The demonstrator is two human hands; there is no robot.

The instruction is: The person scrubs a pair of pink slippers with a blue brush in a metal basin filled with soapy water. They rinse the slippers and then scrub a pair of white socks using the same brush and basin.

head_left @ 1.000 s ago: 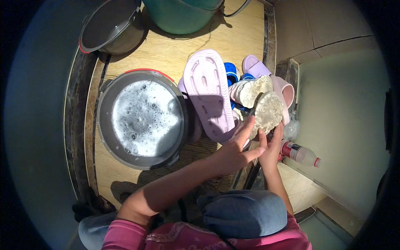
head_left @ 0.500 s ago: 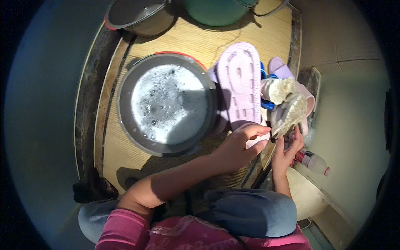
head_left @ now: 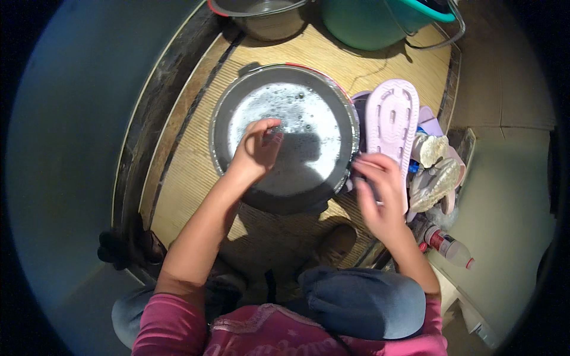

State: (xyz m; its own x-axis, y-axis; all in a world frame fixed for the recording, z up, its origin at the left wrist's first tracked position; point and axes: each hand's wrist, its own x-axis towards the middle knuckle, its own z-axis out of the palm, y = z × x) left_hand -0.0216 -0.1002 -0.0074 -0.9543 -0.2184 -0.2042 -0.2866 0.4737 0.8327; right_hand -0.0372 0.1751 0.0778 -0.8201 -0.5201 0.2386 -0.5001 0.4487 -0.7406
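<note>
A dark grey tub (head_left: 221, 127) of foamy, soapy water (head_left: 291, 110) stands in front of me. Over its left part is my left hand (head_left: 256, 151), fingers bent and thumb apart, nothing seen in it. My right hand (head_left: 380, 193) is at the tub's right side, its spread fingers near the rim and overlapping a pale lilac slipper (head_left: 393, 115) that lies sole up. It holds nothing that I can see; whether it touches the slipper I cannot tell. To the right rest two off-white, rough-soled shoes (head_left: 436, 184).
More footwear, including a purple slipper (head_left: 430, 121), lies in the pile. A clear bottle with a red label (head_left: 451, 246) lies below it. At the back stand a green bucket (head_left: 362, 26) and another grey tub (head_left: 270, 25). Yellow ribbed matting (head_left: 184, 160) lies underneath.
Both hands have left the shoes at the right. The left has moved over the soapy tub, the right to the tub's right rim. My view has shifted, so things appear further right.
</note>
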